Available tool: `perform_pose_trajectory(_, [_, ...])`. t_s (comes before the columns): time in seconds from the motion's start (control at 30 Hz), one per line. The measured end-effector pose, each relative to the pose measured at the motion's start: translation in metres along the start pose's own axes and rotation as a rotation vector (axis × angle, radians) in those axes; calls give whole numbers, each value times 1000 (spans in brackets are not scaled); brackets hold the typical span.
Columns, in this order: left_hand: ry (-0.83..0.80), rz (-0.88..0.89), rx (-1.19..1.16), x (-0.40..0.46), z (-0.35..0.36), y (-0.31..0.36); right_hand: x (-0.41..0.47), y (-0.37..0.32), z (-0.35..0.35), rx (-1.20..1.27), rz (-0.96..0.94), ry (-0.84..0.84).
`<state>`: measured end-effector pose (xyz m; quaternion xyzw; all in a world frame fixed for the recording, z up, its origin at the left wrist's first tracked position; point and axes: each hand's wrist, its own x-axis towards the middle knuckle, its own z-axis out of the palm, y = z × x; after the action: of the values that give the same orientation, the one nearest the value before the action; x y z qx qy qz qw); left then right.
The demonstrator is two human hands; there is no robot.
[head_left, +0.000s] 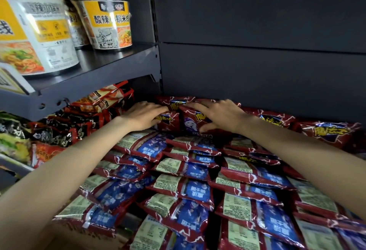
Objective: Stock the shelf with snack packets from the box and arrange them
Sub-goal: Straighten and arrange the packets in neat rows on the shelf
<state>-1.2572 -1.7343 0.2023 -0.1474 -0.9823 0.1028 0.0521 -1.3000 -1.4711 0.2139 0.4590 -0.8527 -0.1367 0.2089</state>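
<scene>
- Both hands reach to the back of the shelf (257,67), onto upright red packets (189,121) leaning against the rear wall.
- Left hand (143,116): fingers nearly straight, lying flat on the leftmost upright packet; pressing, no grip visible.
- Right hand (219,116): fingers spread over the next packet's top, thumb on its face; looks like a loose hold, not a firm pinch.
- More packets lie in overlapping rows, back side up, filling the foreground (190,188). Box not clearly seen; a brown edge at bottom left may be it.
- Other noodle bags (65,131) sit left; cups (111,20) on the upper shelf.
- Risk: the back row is only propped, so letting go unevenly could tip it forward.
- Risk: glossy overlapped packets may slide if a forearm drags across them.
- Risk: pushing left could shove packets into the noodle bags.
</scene>
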Motion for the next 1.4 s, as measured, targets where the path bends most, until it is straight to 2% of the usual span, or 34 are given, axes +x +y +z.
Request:
perform_pose_trajectory(0.13, [98, 37, -78, 5, 2, 1, -8, -5, -6, 266, 43, -15])
perform_pose_trajectory(0.27, [121, 100, -59, 12, -1, 5, -12, -15, -8, 424, 92, -192])
perform_pose_trajectory(0.37, [68, 90, -25, 9, -2, 3, -10, -22, -9, 458, 78, -270])
perform_pose_trajectory(0.5, [50, 62, 3, -5, 1, -4, -20, -26, -14, 458, 16, -258])
perform_pose_trajectory(0.67, [76, 53, -136, -19, -2, -9, -28, -25, -17, 500, -71, -231])
perform_pose_trajectory(0.77, [63, 40, -180, -12, -3, -1, -24, -23, -15, 484, -79, -237])
perform_pose_trajectory(0.87, [62, 42, -235, 5, 0, 9, -17, -8, -13, 492, 49, -195])
perform_pose_trajectory(1.0, [147, 68, -260, 29, 0, 15, -14, 19, -12, 434, 225, -123])
perform_pose_trajectory(1.13, [121, 32, -397, 44, -5, 10, -12, 40, -15, 526, 336, -47])
perform_pose_trajectory(1.27, [132, -10, -499, 48, -9, 7, -10, 40, -19, 322, 322, -97])
perform_pose_trajectory(1.33, [159, 16, -436, 47, -7, 7, -8, 32, -20, 208, 289, -86])
perform_pose_trajectory(1.4, [239, 71, -234, 47, -2, 10, -3, 18, -17, 104, 250, -89])
